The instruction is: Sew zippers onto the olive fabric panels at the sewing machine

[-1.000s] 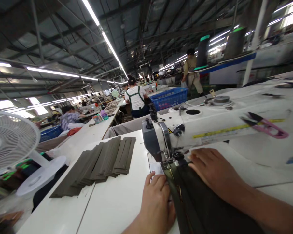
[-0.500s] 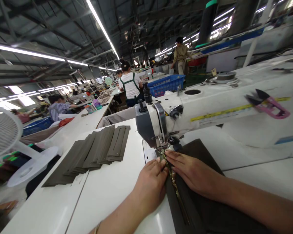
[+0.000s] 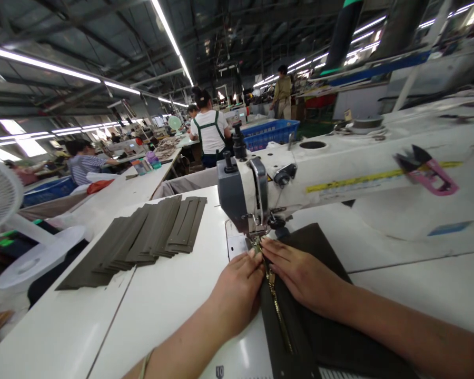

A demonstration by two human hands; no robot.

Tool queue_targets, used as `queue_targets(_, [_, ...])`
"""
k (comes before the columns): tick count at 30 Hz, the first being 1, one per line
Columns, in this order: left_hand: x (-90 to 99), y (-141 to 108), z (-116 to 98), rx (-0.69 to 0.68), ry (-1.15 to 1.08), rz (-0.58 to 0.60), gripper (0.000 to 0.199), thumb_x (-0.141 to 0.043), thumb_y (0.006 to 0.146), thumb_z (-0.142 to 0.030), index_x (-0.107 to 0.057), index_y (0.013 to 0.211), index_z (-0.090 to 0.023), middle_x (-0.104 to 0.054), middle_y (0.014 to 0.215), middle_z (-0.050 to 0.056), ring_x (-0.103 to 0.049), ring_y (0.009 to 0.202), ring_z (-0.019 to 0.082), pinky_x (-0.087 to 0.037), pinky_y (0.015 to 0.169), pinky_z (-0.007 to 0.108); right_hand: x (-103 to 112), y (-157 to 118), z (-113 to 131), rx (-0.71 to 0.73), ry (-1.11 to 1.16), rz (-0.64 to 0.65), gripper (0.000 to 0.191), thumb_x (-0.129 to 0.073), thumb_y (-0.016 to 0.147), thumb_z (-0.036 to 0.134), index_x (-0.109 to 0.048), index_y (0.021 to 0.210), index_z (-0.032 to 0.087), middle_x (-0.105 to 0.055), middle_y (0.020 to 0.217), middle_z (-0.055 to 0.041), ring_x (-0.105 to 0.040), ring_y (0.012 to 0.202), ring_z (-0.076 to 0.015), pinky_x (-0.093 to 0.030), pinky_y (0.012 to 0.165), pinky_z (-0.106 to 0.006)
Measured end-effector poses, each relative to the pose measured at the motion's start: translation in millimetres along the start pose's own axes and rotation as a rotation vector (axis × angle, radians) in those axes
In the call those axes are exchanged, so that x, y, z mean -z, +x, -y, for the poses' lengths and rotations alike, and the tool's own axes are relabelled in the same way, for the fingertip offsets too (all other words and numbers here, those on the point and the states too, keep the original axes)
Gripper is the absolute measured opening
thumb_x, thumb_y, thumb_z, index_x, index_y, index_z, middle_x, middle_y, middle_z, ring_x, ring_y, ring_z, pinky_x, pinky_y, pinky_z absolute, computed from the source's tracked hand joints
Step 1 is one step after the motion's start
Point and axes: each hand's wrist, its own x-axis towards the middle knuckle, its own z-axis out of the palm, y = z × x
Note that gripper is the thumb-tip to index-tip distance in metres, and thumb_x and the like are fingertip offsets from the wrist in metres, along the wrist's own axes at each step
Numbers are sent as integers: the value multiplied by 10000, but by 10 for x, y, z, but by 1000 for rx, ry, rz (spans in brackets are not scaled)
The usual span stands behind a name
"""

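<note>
A dark grey-brown fabric piece (image 3: 324,337) lies under the needle area of a white sewing machine (image 3: 332,163). Along it runs a gold-toothed zipper (image 3: 277,308). My left hand (image 3: 239,289) grips the zipper's left side close to the presser foot (image 3: 257,231), fingers bent together. Across the zipper, my right hand (image 3: 300,271) presses on the fabric with its fingers together and stretched forward, fingertips near the foot. The needle tip is too small to make out.
Stacked dark fabric strips (image 3: 142,237) lie on the white table (image 3: 161,310) at left. A white fan (image 3: 35,247) stands beyond. Pink-handled snips (image 3: 430,171) rest on the machine. Behind are a blue basket (image 3: 268,134) and several people, one in a white shirt (image 3: 211,131).
The fabric and zipper show slightly further left, with both hands still beside the presser foot. The whole view has shifted a little, and the person in the back has moved left.
</note>
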Motion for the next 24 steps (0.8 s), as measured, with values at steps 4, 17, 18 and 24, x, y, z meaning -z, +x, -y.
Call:
queue_targets(4, [-3,7,-13,19,9,0,320,-439,722,-77,-615,988,-69,-627,1118,166,-573,1071,269,-484,927,421,9,-5,-14,22,-5,18,411,-277,875,86,-563,1151,-20,-562,1202,-201,-522,1134,-241,-431,970,-366])
queue_targets(17, [-40,32,44,114,23,-40,349,-431,707,-64,-612,992,-149,-626,1094,117,-593,985,236,-509,817,409,18,96,-99,-23,164,-17,366,-300,891,113,-578,1114,30,-608,1136,-186,-551,1097,-226,-456,948,-391])
queue_targets(18, [-35,30,37,126,30,-50,355,-429,689,-58,-616,977,-153,-627,1074,113,-597,956,231,-514,802,404,30,89,-89,-25,169,-14,358,-312,895,128,-573,1123,39,-603,1147,-181,-543,1108,-223,-452,953,-391])
queue_targets(24, [2,-53,-13,138,89,-28,395,-472,640,-55,-613,997,-151,-618,1075,124,-596,944,243,-514,808,420,60,-61,111,-76,134,-25,348,-455,847,174,-532,1175,86,-541,1241,-162,-464,1190,-251,-402,995,-442])
